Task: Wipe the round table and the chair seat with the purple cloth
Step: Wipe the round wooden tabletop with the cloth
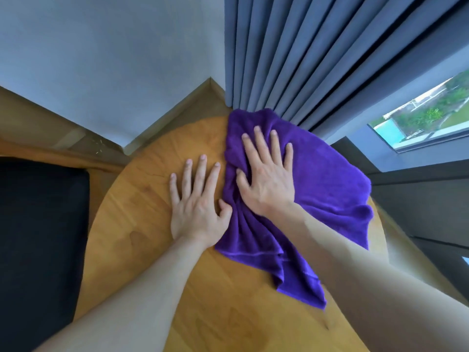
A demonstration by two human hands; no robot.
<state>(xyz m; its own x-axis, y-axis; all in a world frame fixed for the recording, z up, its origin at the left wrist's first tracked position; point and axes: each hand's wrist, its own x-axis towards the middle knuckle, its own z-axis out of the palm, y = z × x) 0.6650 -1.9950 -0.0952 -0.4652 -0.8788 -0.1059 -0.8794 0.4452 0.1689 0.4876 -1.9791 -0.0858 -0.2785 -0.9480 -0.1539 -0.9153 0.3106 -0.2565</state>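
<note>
Black chair seat [38,237] cut off

I see the rumpled purple cloth [317,179] spread under my right hand [269,181] on the round wooden table [142,199], the black chair seat [38,237] lying left of my left hand [198,207].

Grey-blue curtain [291,54] hangs beside a window [426,115], a pale wall [101,59] above the wooden floor [38,125]

Curtain [304,59] crowding table's [142,199] far edge
</note>
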